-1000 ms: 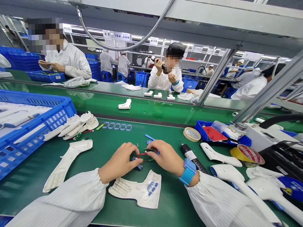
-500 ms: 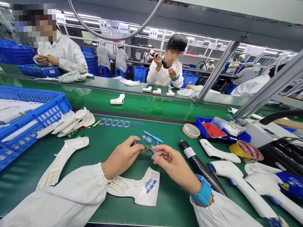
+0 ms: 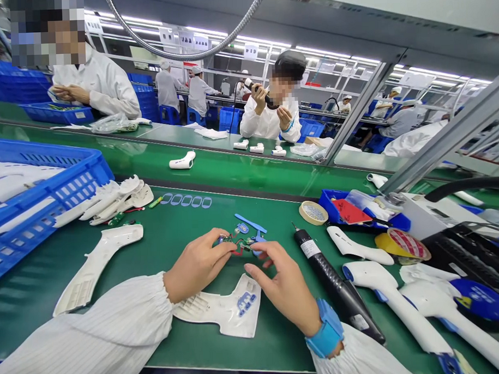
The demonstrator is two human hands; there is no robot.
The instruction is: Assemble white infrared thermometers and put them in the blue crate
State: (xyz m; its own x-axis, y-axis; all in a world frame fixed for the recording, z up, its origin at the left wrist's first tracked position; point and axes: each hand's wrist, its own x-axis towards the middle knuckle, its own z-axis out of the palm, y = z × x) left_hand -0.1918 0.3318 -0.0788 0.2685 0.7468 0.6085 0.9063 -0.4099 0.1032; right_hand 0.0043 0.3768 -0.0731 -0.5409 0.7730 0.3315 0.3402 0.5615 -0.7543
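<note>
My left hand (image 3: 197,264) pinches a small green circuit board (image 3: 225,239) between thumb and fingers. Red and dark wires run from it to a smaller green part (image 3: 246,245) on the right. At that part is my right hand (image 3: 283,281), its thumb and forefinger apart; whether a fingertip touches it I cannot tell. A blue strip (image 3: 251,223) and a small blue oval piece (image 3: 241,228) lie just beyond. Below the hands, a white plastic shell half (image 3: 238,321) rests inner side up, with a blue button piece (image 3: 246,303) in it.
Another white shell half (image 3: 96,263) lies left, near a blue crate (image 3: 69,177) and stacked shells (image 3: 119,200). Right are a black electric screwdriver (image 3: 334,282), a tape roll (image 3: 313,212), white handheld housings (image 3: 396,302) and a blue bin (image 3: 402,221). Co-workers sit across the green conveyor (image 3: 240,168).
My right hand's thumb and forefinger have spread apart, and the hand has shifted slightly. The left hand keeps its hold on the circuit board. A white housing on the conveyor has moved left.
</note>
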